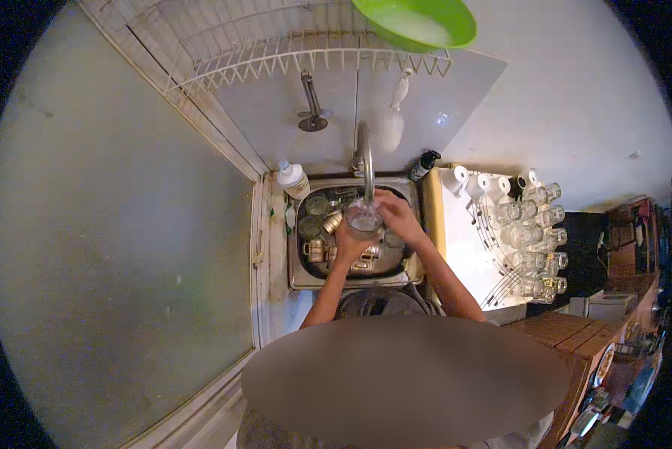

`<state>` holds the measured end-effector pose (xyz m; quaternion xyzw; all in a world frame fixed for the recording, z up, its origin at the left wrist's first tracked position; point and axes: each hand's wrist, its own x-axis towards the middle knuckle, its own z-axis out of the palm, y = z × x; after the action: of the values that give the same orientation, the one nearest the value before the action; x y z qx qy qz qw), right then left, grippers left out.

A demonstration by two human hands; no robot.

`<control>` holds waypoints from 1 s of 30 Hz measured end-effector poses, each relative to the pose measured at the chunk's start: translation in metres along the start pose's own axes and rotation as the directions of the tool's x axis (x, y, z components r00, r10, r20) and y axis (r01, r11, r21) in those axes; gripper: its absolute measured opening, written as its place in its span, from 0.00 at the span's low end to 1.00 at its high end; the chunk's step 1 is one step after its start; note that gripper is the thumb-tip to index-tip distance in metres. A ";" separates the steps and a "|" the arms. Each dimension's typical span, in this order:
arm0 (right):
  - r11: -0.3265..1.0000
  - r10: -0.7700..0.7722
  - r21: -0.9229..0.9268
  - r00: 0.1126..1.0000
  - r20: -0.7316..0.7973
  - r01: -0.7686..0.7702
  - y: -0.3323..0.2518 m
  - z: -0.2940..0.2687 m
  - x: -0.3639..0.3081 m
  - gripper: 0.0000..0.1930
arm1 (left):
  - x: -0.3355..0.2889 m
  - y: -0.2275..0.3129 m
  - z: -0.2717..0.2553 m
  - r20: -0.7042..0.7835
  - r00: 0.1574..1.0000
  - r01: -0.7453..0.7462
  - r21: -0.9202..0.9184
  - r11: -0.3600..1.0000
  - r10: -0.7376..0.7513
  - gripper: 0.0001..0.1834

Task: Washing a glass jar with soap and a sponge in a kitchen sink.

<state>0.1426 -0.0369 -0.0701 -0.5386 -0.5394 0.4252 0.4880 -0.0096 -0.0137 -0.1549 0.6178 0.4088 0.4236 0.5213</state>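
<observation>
A transparent glass (363,221) is held under the curved metal faucet (366,153), above the sink. My left hand (349,245) wraps round its lower left side. My right hand (399,218) is at the glass's right side near the rim, its fingers bent against it and partly hidden. Below both hands, the metal sink (294,273) holds several metal mugs, one a mug (315,250) at its left, and several glasses, including a glass (318,204) at the far left. Whether water is running is hard to make out.
A white bottle (294,182) stands at the sink's back left corner, a black pump bottle (425,165) at its back right. On the right counter (463,247) are several upturned glass mugs (532,233) and white containers (455,178). A wire rack (276,60) with a green bowl (418,26) hangs above.
</observation>
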 end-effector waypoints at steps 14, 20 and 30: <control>0.968 0.018 0.241 0.979 0.201 -0.068 0.080 0.010 0.078 0.23 | -0.006 0.020 -0.022 0.026 0.991 -0.132 0.043 0.990 0.130 0.34; 0.961 0.214 0.167 0.975 0.054 -0.220 0.136 0.009 0.105 0.23 | -0.002 0.015 -0.028 0.083 0.993 -0.088 0.078 0.993 0.082 0.38; 0.307 0.532 0.915 0.844 0.065 -0.263 0.155 0.006 0.101 0.21 | 0.007 0.004 -0.016 0.118 0.991 -0.071 0.103 0.992 0.059 0.45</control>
<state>0.1680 0.0728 -0.2167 -0.3576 -0.0082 0.6810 0.6390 -0.0223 -0.0024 -0.1487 0.6813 0.3798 0.3815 0.4960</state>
